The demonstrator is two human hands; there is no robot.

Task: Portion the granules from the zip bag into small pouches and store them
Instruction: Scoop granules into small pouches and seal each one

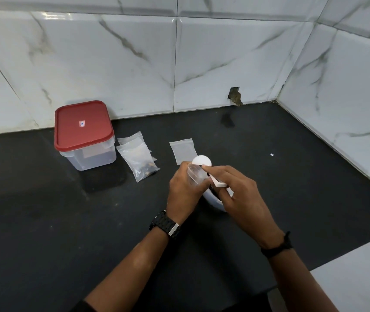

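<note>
Closest to you are your two arms, reaching out over the black counter (44, 221). Your left wrist wears a black watch (165, 224). Your right wrist wears a thin black band (277, 248).

Your left hand (183, 192) has its fingers curled around a small clear pouch (195, 174). It holds the pouch up with the open top facing up and away from you.

Your right hand (240, 190) sits just beside the left one, and the two hands touch at the pouch. Its fingers are bent and pinch the handle of a white scoop (219, 183). The round white head of the scoop (201, 160) pokes out just past the top of the pouch. I cannot tell if there are granules in the scoop.

Under your hands there is something white and rounded (214, 200). Your hands hide most of it, so I cannot tell what it is.

A little farther away, an empty flat pouch (183, 150) lies on the counter. To the left of it lies a small pile of pouches (138, 158). The front one has dark bits inside at its bottom end.

Left of the pile stands a clear plastic box (89, 156) with a red lid (82, 123) shut on top. It is close to the white marble wall (134, 64). The wall has a small broken hole (235, 95) near the corner.
</note>
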